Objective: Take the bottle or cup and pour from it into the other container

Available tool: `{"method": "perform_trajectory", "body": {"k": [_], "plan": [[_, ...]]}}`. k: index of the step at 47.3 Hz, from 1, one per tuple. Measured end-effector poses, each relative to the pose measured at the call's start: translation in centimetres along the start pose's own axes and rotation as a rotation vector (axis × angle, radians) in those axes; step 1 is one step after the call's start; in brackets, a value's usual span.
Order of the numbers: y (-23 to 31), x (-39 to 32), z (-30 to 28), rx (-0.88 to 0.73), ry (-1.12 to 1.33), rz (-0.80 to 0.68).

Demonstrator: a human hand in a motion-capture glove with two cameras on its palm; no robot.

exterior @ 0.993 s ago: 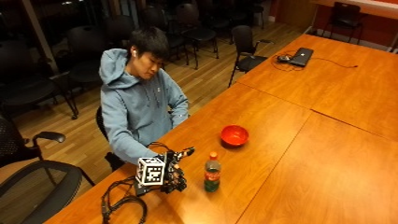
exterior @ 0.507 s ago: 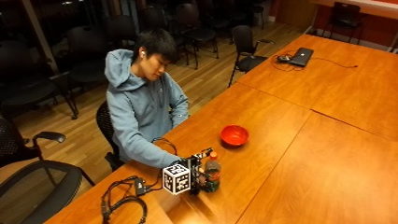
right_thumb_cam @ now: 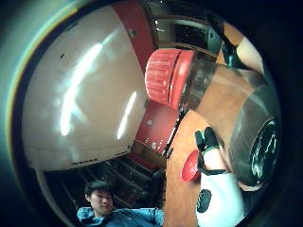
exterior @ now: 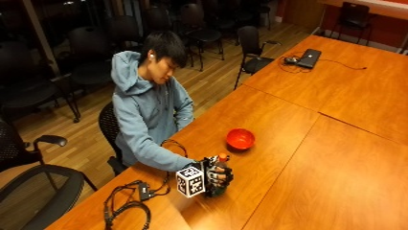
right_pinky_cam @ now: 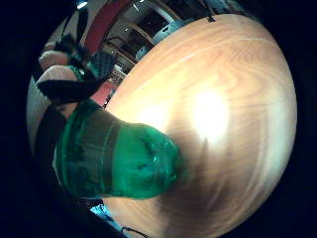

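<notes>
A person in a grey-blue hooded top sits at the long edge of a large orange-brown wooden worktop (exterior: 331,158). The black-gloved right hand (exterior: 217,177), the grip, is wrapped around a green plastic bottle with a red screw cap (exterior: 219,173), fingers curled about its body, holding it upright near the edge where the person sits. Whether the bottle's base touches the wood or sits just above it cannot be told from the outside view.

In the little finger side palm view the green bottle (right_pinky_cam: 119,158) fills the space next to the palm, its rounded base end towards the worktop (right_pinky_cam: 223,114) and casting a shadow there; strapped fingers (right_pinky_cam: 74,79) reach around it. In the thumb side palm view the ribbed red cap (right_thumb_cam: 163,78) and the clear neck and dark label of the bottle lie close to the camera, with a gloved fingertip (right_thumb_cam: 206,139) curling beside it.

A small round red bowl (exterior: 240,139) stands on the worktop, apart from the bottle, farther along the same edge and a little inward. It also shows past the fingers in the thumb side view (right_thumb_cam: 189,166).
</notes>
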State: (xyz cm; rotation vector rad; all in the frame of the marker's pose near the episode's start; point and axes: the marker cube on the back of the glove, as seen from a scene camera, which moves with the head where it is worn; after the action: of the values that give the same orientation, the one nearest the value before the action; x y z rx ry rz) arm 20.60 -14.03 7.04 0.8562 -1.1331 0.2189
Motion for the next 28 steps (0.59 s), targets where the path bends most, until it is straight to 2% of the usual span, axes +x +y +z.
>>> {"method": "perform_trajectory", "body": {"k": [12,28], "plan": [[0.4,-1.0,2.1,-0.017,0.012,-0.018],[1.5,-5.2,6.4,-0.248,0.181,-0.119]]}}
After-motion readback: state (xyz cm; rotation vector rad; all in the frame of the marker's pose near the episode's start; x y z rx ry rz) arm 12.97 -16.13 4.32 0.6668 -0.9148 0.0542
